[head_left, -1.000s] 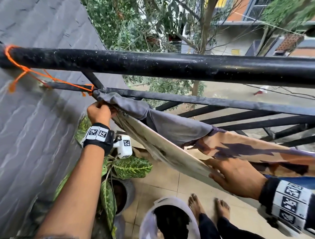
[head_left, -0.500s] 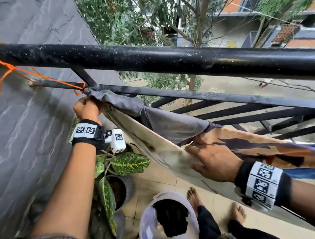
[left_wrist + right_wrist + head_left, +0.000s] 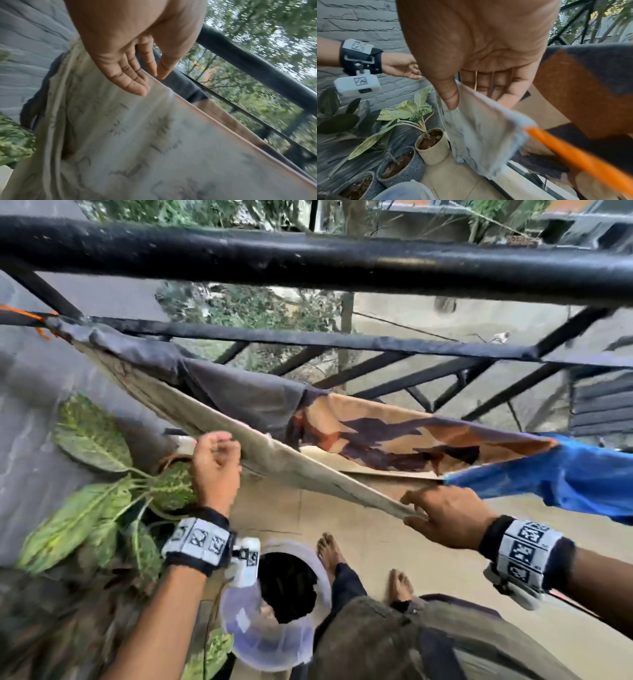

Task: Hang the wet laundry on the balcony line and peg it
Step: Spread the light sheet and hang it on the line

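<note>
Laundry, a pale cream cloth (image 3: 274, 453) with faint grey marks on its near face and a brown, tan and dark patchwork face (image 3: 394, 436) folded behind, hangs draped over the lower black metal rail (image 3: 342, 340) of our balcony railing, beside a blue garment (image 3: 582, 474) on the right. Our left hand (image 3: 215, 463) hovers at the cloth's top fold, fingers relaxed and lying close together, gripping nothing. Our right hand (image 3: 445, 518) pinches the cloth's lower edge between thumb and fingers. Below stand a translucent plastic bucket (image 3: 274, 642) holding dark laundry and potted plants with speckled green leaves (image 3: 89, 508) against the grey wall.
</note>
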Motion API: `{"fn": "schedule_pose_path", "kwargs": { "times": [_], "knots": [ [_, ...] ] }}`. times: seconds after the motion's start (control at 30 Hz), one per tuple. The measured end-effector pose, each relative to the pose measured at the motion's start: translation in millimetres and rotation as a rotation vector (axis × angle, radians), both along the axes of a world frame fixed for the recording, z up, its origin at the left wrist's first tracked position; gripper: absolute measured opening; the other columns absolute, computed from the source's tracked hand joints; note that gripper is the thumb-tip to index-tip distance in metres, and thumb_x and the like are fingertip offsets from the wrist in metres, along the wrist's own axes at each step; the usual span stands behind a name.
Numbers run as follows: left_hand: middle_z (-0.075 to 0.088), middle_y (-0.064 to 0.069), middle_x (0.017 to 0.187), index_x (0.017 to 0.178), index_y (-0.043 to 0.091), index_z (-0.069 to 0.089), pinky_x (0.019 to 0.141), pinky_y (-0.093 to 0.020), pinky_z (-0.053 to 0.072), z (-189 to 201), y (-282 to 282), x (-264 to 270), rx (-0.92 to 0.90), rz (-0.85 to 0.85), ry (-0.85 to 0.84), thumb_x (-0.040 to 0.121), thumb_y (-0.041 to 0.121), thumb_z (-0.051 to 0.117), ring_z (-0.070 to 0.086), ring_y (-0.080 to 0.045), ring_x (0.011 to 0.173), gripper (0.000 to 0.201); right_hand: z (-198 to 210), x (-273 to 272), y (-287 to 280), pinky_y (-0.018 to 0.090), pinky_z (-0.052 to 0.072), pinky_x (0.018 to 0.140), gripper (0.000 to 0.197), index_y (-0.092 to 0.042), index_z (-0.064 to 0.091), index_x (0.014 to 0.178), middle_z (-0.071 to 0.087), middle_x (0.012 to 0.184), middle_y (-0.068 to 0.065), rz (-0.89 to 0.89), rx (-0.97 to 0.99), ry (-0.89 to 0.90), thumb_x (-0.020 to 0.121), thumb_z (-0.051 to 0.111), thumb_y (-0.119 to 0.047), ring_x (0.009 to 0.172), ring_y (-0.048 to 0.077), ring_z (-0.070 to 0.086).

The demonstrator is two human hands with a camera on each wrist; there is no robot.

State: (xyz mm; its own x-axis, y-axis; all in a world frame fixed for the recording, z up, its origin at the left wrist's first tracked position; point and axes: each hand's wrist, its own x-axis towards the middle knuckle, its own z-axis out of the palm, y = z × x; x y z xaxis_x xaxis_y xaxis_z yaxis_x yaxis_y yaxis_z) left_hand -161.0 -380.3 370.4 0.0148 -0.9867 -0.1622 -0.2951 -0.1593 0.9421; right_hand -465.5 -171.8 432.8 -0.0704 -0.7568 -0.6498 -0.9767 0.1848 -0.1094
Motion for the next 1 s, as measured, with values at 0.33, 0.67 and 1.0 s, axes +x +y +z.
{"fn": "schedule_pose_path", "kwargs": {
  "times": [0.33,0.67,1.0],
  "knots": [
    [0.06,-0.007,0.119,0.108,0.019,0.074,0.098,-0.037,0.041,20.2,135.2,-87.7,-0.568,-0.684,-0.539,0.079,0.019,0.065,0.051,-0.026,0.108,0.03,-13.3,-30.2,66.5,0.031,0.04,0.066,0.019,-0.031,0.062,0.104,0.068,0.099,0.0,-0.102,-0.11,-0.089,0.092,0.051,-0.04,0.093,0.029,0.062],
    [0.065,0.004,0.115,0.111,0.027,0.071,0.116,-0.051,0.024,0.6,173.9,-131.1,-0.432,-0.891,-0.82,0.08,0.037,0.06,0.051,-0.024,0.119,0.033,-33.7,-28.1,88.3,0.031,0.039,0.063,0.021,-0.022,0.057,0.077,0.058,0.078,0.008,-0.16,-0.203,-0.135,0.091,0.051,-0.037,0.079,0.034,0.062],
    [0.054,-0.014,0.14,0.125,0.014,0.067,0.115,-0.047,0.034,24.2,215.1,-79.1,-0.352,-0.644,-0.65,0.087,0.027,0.058,0.046,-0.034,0.133,0.041,-8.3,-34.9,77.0,0.034,0.053,0.078,0.033,-0.033,0.067,0.107,0.071,0.105,-0.002,-0.191,-0.397,-0.111,0.084,0.058,-0.055,0.098,0.028,0.066]
  ]
}}
